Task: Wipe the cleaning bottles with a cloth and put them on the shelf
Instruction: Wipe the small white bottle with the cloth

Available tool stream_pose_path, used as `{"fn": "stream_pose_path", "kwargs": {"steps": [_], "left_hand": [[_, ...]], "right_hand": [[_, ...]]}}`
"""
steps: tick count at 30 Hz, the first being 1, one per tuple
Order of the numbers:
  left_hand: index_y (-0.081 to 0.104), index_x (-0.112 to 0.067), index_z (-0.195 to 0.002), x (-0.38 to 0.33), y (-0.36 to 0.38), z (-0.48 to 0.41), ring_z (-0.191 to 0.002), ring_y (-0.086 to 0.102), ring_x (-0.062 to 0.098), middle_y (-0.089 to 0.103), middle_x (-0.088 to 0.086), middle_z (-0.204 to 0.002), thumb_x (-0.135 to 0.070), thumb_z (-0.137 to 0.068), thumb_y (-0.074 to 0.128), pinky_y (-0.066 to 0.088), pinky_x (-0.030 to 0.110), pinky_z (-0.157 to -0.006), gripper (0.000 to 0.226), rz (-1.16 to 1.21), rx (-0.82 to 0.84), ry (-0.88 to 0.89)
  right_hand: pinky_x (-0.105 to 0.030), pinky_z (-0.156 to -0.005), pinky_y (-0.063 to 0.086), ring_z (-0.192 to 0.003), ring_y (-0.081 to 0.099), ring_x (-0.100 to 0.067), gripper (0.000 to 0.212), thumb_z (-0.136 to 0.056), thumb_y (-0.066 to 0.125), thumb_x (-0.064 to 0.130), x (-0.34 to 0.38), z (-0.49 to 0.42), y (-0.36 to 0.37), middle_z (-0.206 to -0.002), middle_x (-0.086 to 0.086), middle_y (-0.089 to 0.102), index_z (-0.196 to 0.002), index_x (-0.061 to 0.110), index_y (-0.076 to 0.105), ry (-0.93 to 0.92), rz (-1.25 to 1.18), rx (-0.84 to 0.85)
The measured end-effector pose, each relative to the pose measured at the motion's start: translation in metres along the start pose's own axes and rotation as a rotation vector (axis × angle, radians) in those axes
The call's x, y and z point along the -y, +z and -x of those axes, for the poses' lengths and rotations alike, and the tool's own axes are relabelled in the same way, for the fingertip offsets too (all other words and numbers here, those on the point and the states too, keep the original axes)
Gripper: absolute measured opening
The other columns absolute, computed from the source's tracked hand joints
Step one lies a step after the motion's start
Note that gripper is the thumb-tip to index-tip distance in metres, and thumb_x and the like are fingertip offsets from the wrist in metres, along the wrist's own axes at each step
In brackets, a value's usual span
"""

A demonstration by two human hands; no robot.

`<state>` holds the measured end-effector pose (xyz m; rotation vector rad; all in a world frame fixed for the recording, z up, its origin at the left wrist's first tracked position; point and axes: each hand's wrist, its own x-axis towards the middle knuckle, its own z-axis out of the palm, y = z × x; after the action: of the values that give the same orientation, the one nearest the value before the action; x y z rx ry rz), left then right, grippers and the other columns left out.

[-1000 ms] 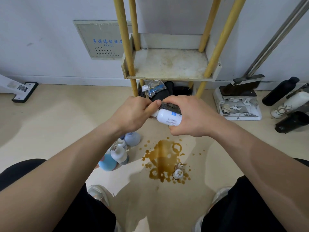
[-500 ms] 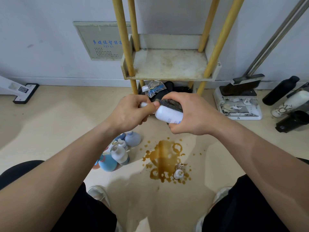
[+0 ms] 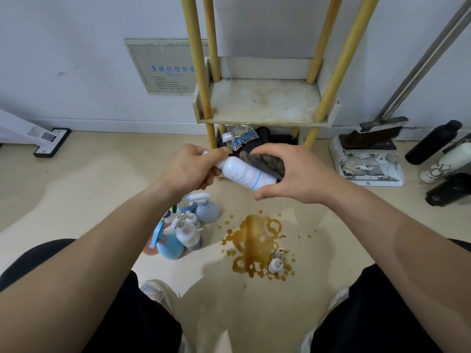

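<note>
White bottle [image 3: 244, 173] held sideways, left hand [image 3: 190, 169] gripping its cap end, right hand [image 3: 293, 171] curled, pressing dark cloth [image 3: 267, 163] around its base

Single head-worn, wide-angle view, which looked forward and steeply down from the person's own eye level. The left hand [image 3: 190, 169] and right hand [image 3: 298, 171] sat close under the lens at mid-frame, and the floor [image 3: 76, 187] filled the lower half. The shelf [image 3: 265, 103] and the wall [image 3: 76, 47] behind it stood near, facing the camera, across the top of the frame.
</note>
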<state>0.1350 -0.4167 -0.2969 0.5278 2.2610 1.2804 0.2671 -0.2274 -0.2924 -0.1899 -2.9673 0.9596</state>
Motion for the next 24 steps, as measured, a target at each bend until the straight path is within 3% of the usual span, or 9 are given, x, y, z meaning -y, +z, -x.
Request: {"fn": "stream_pose_path", "kwargs": {"steps": [2,5,7,12,16,20,24], "left_hand": [[0.066,-0.002,-0.067,0.009,-0.012,-0.001,-0.041,0.045,0.013,0.054,0.002,-0.045,-0.045,-0.094,0.065,0.041,0.025,-0.047,0.051,-0.066,-0.062,-0.024],[0.068,-0.002,-0.068,0.023,-0.028,0.001,-0.041,0.049,0.013,0.058,0.000,-0.046,-0.044,-0.093,0.065,0.045,0.028,-0.049,0.050,-0.154,-0.104,-0.054],[0.068,-0.003,-0.066,0.032,-0.034,0.004,-0.041,0.050,0.012,0.059,0.000,-0.046,-0.044,-0.093,0.066,0.046,0.028,-0.050,0.049,-0.185,-0.111,-0.058],[0.066,-0.013,-0.066,0.054,-0.039,0.017,-0.047,0.057,0.014,0.066,-0.002,-0.052,-0.045,-0.091,0.068,0.049,0.028,-0.054,0.041,-0.397,-0.044,-0.058],[0.059,-0.017,-0.070,0.082,-0.031,0.033,-0.061,0.062,0.017,0.067,-0.005,-0.062,-0.038,-0.088,0.070,0.046,0.027,-0.055,0.029,-0.488,-0.011,-0.079],[0.062,-0.017,-0.084,0.120,-0.010,0.047,-0.070,0.055,0.019,0.058,-0.001,-0.074,-0.032,-0.088,0.062,0.033,0.028,-0.051,0.016,-0.678,0.008,-0.137],[0.067,-0.011,-0.093,0.178,0.012,0.054,-0.082,0.061,0.026,0.065,0.008,-0.088,-0.026,-0.084,0.064,0.047,0.032,-0.063,0.019,-0.719,0.026,-0.292]], "right_hand": [[-0.019,-0.078,0.050,-0.095,0.065,-0.004,0.056,-0.071,0.091,0.033,-0.004,0.003,-0.003,-0.113,0.016,0.067,-0.121,0.039,0.065,0.023,-0.029,0.110],[-0.038,-0.074,0.060,-0.084,0.071,-0.012,0.042,-0.077,0.086,0.034,-0.006,0.005,0.003,-0.098,0.016,0.070,-0.109,0.049,0.064,0.034,0.007,0.189],[-0.042,-0.068,0.062,-0.078,0.072,-0.015,0.043,-0.076,0.085,0.035,-0.004,0.002,0.010,-0.095,0.016,0.070,-0.107,0.052,0.061,0.053,0.007,0.192],[-0.036,-0.059,0.060,-0.075,0.071,-0.015,0.042,-0.075,0.084,0.035,0.003,-0.009,0.035,-0.098,0.010,0.067,-0.109,0.041,0.060,0.108,0.021,0.255],[-0.031,-0.068,0.046,-0.093,0.061,-0.018,0.044,-0.075,0.083,0.038,0.008,-0.013,0.068,-0.102,0.005,0.064,-0.112,0.026,0.064,0.108,0.138,0.394],[-0.036,-0.077,0.054,-0.092,0.062,-0.023,0.047,-0.075,0.080,0.039,0.006,-0.023,0.116,-0.103,-0.003,0.068,-0.116,0.020,0.066,0.144,0.217,0.520],[-0.033,-0.064,0.046,-0.085,0.058,-0.023,0.028,-0.076,0.081,0.040,-0.006,-0.034,0.162,-0.088,0.002,0.060,-0.091,0.026,0.062,0.175,0.186,0.600]]}}
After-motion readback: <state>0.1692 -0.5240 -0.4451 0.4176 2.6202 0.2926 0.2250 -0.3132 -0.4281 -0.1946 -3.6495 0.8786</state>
